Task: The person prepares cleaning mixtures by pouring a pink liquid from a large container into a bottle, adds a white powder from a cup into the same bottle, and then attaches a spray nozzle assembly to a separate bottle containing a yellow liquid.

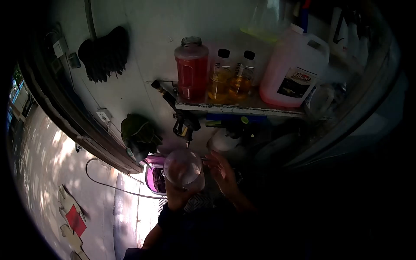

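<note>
A clear, round container [184, 168] is held up in front of the body, its round end facing the camera. Below and around its lower left side, my left hand [177, 197] grips it. Just right of the container, my right hand [222, 173] is raised with its fingers apart and nothing in them. A black spray gun [186, 125] hangs on the wall above the container. On the shelf [234, 105] stand an open jar of red liquid [192, 73], two black-capped bottles of amber liquid [219, 80] [242, 80] and a large jug [294, 65] with pink liquid.
A black brush [105, 54] and dark green gloves [141, 133] hang on the left wall. Near my left hand is a pink-lined bin [150, 178] with dark contents. A hose [117, 188] curves over the bright ground at lower left. The right side is very dark.
</note>
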The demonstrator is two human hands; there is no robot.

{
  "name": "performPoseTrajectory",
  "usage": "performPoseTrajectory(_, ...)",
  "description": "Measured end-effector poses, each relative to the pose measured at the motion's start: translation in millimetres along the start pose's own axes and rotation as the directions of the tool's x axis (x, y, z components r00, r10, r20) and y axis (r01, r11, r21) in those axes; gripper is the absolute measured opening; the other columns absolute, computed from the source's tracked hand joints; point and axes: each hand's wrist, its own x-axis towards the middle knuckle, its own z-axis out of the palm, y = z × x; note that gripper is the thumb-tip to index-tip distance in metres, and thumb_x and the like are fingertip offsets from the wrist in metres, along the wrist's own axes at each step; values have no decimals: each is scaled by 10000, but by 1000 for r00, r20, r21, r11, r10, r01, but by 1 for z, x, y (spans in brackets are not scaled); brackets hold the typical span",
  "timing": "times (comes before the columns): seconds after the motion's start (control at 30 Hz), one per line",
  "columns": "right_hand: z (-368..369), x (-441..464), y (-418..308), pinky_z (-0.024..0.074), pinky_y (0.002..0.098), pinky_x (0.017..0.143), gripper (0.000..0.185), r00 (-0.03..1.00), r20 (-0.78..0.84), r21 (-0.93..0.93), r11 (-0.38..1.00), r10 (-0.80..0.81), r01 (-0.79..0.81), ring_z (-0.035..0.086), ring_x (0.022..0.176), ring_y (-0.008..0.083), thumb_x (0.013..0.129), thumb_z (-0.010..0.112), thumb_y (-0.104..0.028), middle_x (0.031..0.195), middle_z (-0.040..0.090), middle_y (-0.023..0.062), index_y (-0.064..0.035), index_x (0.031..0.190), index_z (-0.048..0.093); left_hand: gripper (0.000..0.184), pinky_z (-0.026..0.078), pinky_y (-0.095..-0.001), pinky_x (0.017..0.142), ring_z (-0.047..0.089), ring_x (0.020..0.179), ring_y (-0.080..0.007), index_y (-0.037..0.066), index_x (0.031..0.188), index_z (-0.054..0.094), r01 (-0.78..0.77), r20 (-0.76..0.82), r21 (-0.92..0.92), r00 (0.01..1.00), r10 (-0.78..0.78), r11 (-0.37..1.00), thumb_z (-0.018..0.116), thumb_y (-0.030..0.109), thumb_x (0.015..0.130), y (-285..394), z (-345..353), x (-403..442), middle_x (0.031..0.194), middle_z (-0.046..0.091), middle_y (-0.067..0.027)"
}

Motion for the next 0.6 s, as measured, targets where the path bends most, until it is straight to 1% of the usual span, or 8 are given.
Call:
performPoseTrajectory(0.03,-5,-4,-6,388,398,1031,575,1000,-21,-20,1000,0,0,526,1212,249,957,570,-167,1379,472,171,-39,1457,314,814,426,-396,1008,476,1248,-261,34,1330,423,-28,58,165,998,18,986,835,133,636,1,1,7,1344,447,-132)
performPoseTrajectory(0.07,-11,-7,-10,388,398,1031,575,999,-48,-26,1000,4,-5,526,1212,249,957,570,-167,1379,472,171,-39,1457,314,814,426,-396,1008,476,1248,-261,34,1330,423,-17,81,158,997,4,987,835,133,636,-6,2,13,1344,447,-132)
performPoseTrajectory(0.1,-15,-9,-15,385,402,1034,611,999,-29,-42,999,-30,29,512,1227,256,937,597,-167,1383,462,173,-34,1458,307,833,421,-393,1013,477,1246,-260,31,1334,418,-137,175,286,980,89,948,842,133,625,-15,3,19,1342,446,-134)
performPoseTrajectory(0.17,-19,-15,-18,383,406,1037,646,998,-15,-55,997,-62,61,497,1242,263,917,624,-167,1387,451,176,-29,1459,300,884,412,-393,1022,471,1251,-254,20,1347,396,-20,174,90,985,4,996,861,136,604,-16,21,24,1336,449,-134)
performPoseTrajectory(0.3,-28,-24,-22,371,408,1043,801,996,-4,-304,949,-89,83,438,1284,282,832,704,-182,1401,404,184,-10,1469,250,916,411,-388,1022,467,1252,-249,12,1366,357,24,252,45,967,-35,999,862,138,613,-18,43,33,1335,453,-127)
performPoseTrajectory(0.37,-31,-23,-27,366,408,1047,849,997,3,-393,916,-83,78,416,1298,286,807,723,-186,1407,386,186,-5,1472,229,1103,353,-392,1094,414,1315,-267,9,1479,172,207,304,-99,938,-168,973,849,29,608,-12,58,36,1403,390,-139)
performPoseTrajectory(0.53,-41,-18,-33,334,408,1075,950,993,-96,-252,967,-64,38,372,1329,283,765,761,-195,1436,341,195,-9,1489,176,1112,355,-390,1088,426,1305,-264,0,1479,158,123,353,-81,931,-87,989,860,57,619,-20,76,43,1371,413,-137)
performPoseTrajectory(0.6,-48,-12,-43,328,403,1078,943,998,-31,-242,969,-57,48,371,1333,282,773,761,-200,1451,327,188,-9,1490,177,1112,364,-390,1082,435,1298,-264,0,1478,158,83,361,-51,931,-60,995,861,61,619,-19,78,48,1362,421,-139)
